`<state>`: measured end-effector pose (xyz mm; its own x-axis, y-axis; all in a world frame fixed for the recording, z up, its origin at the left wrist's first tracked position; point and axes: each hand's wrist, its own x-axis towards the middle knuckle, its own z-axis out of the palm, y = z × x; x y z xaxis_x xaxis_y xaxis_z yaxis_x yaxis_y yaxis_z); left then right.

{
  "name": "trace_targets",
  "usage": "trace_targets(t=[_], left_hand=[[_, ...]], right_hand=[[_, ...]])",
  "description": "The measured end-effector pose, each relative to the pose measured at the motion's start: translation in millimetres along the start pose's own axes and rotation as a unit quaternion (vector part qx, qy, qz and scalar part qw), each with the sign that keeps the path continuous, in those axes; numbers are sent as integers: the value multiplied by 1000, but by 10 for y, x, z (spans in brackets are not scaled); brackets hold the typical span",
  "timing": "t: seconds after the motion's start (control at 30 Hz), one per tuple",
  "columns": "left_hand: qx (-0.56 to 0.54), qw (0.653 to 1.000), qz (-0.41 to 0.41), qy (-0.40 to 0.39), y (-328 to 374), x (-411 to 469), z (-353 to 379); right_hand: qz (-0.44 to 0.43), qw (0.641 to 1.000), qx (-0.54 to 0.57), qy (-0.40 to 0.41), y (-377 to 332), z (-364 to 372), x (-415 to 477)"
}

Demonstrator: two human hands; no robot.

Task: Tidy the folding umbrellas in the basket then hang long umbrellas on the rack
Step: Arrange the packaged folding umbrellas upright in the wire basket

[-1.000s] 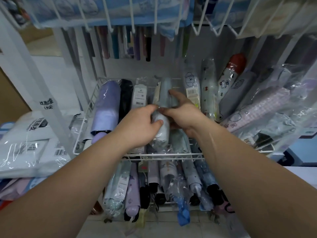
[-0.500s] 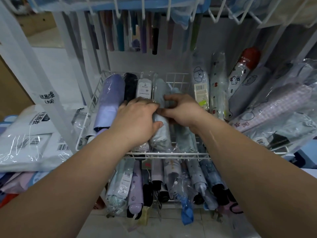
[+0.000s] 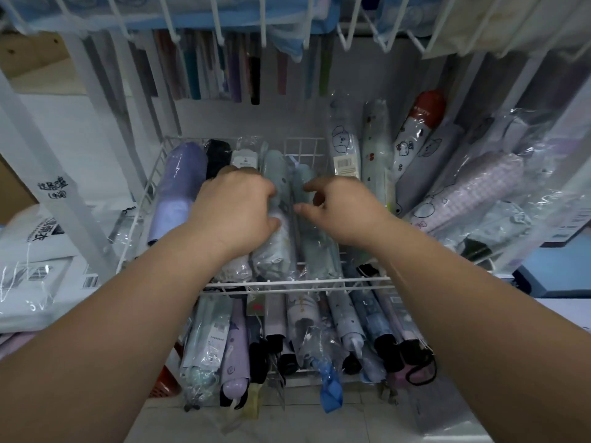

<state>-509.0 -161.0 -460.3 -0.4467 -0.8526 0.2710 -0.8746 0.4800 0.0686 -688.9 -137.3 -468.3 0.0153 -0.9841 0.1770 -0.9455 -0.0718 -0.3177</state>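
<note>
A white wire basket (image 3: 297, 282) holds several wrapped folding umbrellas laid side by side. My left hand (image 3: 236, 212) grips a pale printed folding umbrella (image 3: 271, 254) in the middle of the basket, fingers over its top and thumb on its side. My right hand (image 3: 342, 212) hovers just right of it over a grey-green folding umbrella (image 3: 316, 251), fingers loosely curled and holding nothing. A lilac umbrella (image 3: 179, 187) and a black one (image 3: 217, 155) lie at the basket's left. Long umbrellas (image 3: 230, 71) hang at the back.
A lower basket (image 3: 345, 377) holds several more folding umbrellas, handles toward me. More wrapped umbrellas (image 3: 463, 187) lean in a pile at the right. White plastic packets (image 3: 32, 266) lie at the left. A wire shelf (image 3: 262, 24) runs overhead.
My right hand has come off the pale umbrella and drawn to the right. My left hand stays on it. The view has tilted down slightly.
</note>
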Motion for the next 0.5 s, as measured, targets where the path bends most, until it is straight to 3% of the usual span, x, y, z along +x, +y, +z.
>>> trace_targets(t=[0.1, 0.3, 0.5], left_hand=[[-68, 997, 32, 35, 303, 46, 5], [-259, 961, 99, 7, 1091, 11, 108], [-356, 927, 115, -27, 1582, -75, 308]], right_hand=[[-4, 996, -59, 60, 193, -210, -171], [-4, 957, -207, 202, 641, -556, -597], [73, 900, -141, 406, 1007, -657, -1159]])
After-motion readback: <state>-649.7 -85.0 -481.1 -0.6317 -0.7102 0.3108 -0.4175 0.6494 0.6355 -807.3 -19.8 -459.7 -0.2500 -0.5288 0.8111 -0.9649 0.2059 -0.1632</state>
